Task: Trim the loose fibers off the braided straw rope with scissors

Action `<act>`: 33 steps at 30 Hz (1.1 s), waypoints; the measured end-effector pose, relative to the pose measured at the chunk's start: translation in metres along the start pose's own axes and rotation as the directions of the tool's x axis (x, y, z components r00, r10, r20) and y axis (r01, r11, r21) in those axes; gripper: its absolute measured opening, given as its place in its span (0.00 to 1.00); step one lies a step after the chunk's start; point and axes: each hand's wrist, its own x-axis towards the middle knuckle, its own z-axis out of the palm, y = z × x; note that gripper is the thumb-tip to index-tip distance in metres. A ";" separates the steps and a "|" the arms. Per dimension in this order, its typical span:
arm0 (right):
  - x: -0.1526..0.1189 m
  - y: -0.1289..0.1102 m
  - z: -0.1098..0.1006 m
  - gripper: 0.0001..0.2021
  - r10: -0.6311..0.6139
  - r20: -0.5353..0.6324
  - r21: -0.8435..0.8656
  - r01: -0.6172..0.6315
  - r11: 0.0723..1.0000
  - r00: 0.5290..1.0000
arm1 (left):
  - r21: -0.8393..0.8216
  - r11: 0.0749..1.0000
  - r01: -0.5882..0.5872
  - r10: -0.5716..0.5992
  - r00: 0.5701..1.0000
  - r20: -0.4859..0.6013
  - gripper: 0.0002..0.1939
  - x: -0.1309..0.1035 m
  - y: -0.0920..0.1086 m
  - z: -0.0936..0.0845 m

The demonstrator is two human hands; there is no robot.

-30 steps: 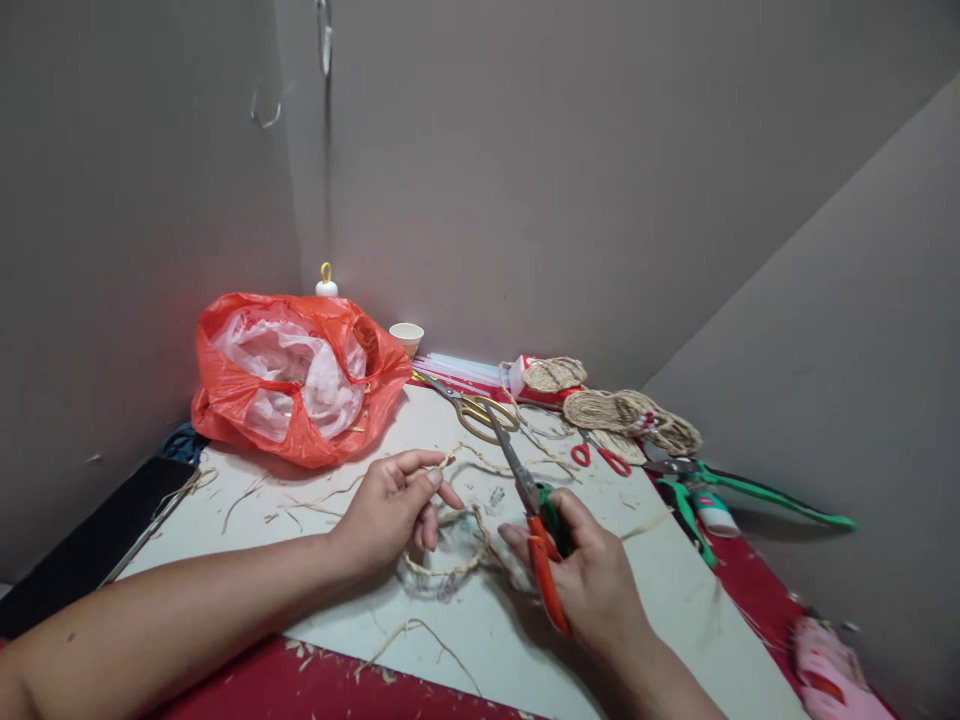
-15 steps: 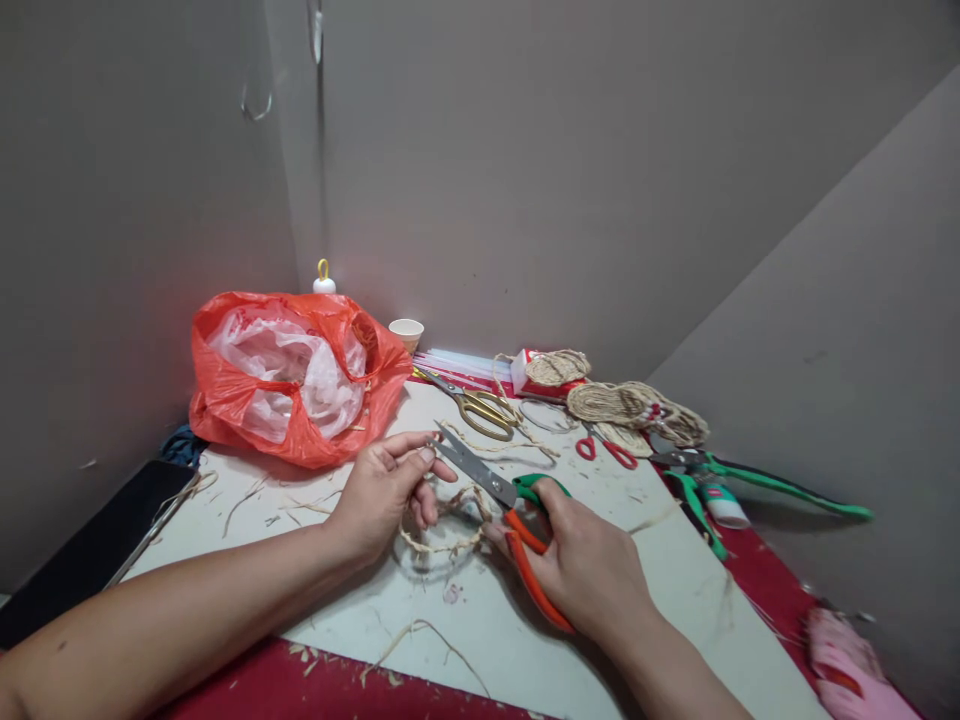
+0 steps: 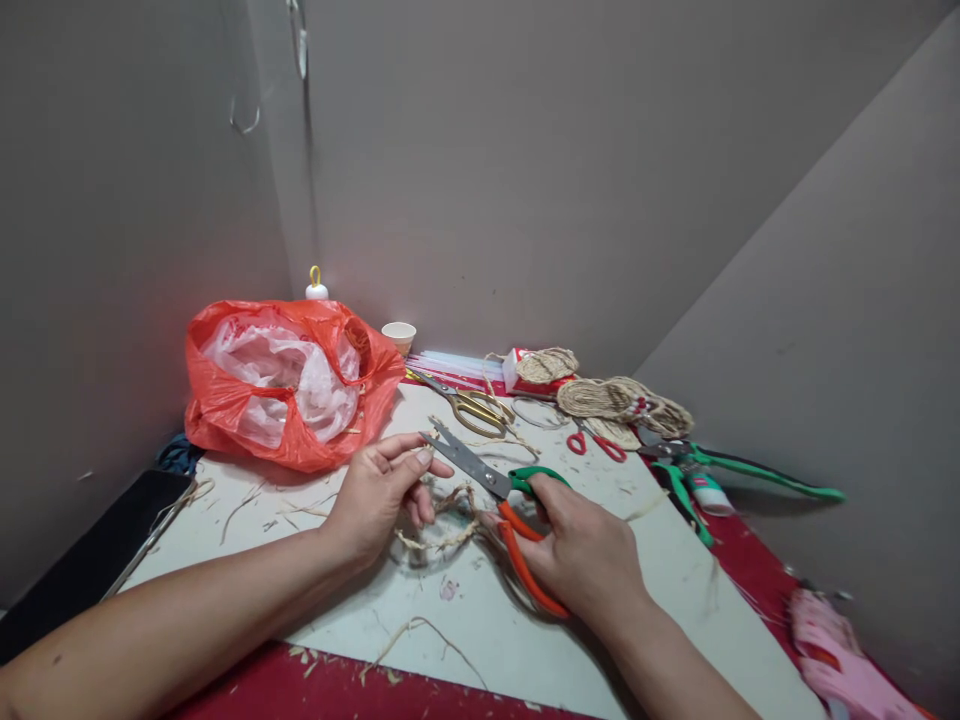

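Observation:
My left hand (image 3: 386, 490) pinches a thin braided straw cord (image 3: 442, 543) between thumb and forefinger. The cord hangs below in a loose loop, its lower side close to the fingers of my right hand. My right hand (image 3: 589, 555) is closed around scissors (image 3: 517, 520) with one green and one orange handle. Their blades (image 3: 469, 465) are slightly parted and point at the fingertips of my left hand, where the cord end is. Whether the blades touch the cord there is too small to tell.
A red plastic bag (image 3: 300, 455) stands at back left, a phone (image 3: 142, 510) before it. Gold-handled scissors (image 3: 480, 412), red-handled scissors (image 3: 604, 445), woven straw soles (image 3: 592, 398), a paper cup (image 3: 399, 335) and green-handled pliers (image 3: 757, 475) lie behind. Straw scraps (image 3: 420, 625) litter the white board (image 3: 360, 600).
The view has shifted slightly, so the background sits a little further left. Both hands keep nearly the same position and grip, with the scissor blades still at my left fingertips.

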 end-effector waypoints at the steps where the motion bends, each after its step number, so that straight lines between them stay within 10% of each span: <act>1: 0.000 0.000 0.001 0.12 -0.004 -0.013 -0.007 0.004 1.000 1.000 | -0.002 1.000 0.001 -0.001 1.000 0.003 0.16 0.000 0.000 0.000; 16: -0.003 -0.001 0.005 0.20 -0.042 -0.154 -0.003 0.042 0.999 0.987 | -0.070 0.996 0.049 -0.051 0.998 -0.028 0.16 0.001 0.003 -0.002; 33: -0.001 -0.002 0.003 0.16 -0.059 0.001 -0.021 0.059 0.998 0.998 | -0.069 0.996 -0.052 0.038 0.981 -0.190 0.13 0.008 -0.003 -0.005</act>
